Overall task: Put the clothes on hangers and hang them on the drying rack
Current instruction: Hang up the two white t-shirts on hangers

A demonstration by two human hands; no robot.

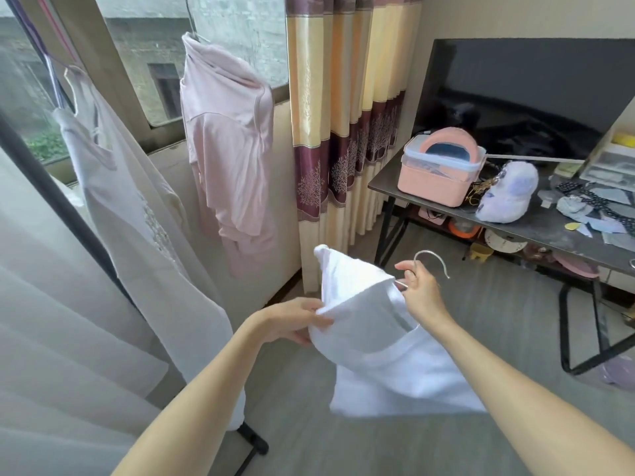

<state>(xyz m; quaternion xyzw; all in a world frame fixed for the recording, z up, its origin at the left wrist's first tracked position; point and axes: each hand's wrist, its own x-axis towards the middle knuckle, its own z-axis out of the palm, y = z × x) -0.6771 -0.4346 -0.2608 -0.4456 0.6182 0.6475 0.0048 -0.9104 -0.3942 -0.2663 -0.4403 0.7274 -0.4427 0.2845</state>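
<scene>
Right hand (421, 292) pinches the neck of a metal wire hanger (433, 261), fingers curled just under the hook, hook pointing up and right. Left hand (298, 321) grips a fold of the white T-shirt (378, 352), thumb on top, fingers curled underneath the fabric. Shirt is draped over the hanger: one shoulder pokes up as a peak at upper left, the neckline gapes open beside the right hand, the body hangs down between both forearms above the grey floor. Black drying rack (62, 204) runs diagonally along the left, with a white sleeveless dress (137, 214) on a hanger on it. Pink long-sleeve top (226, 149) hangs on its own hanger by the window (144, 63), next to the striped curtain (347, 108). Dark desk (536, 228) at right carries a pink storage box (436, 173) with a clear lid and pink handle; contents too blurred to tell. Just beside the box, a pale lilac plush toy (508, 194). Clear drawer unit (611, 159) at the far right edge, contents unclear. Fabric scraps scattered on the desk; dark TV screen (536, 87) behind.
</scene>
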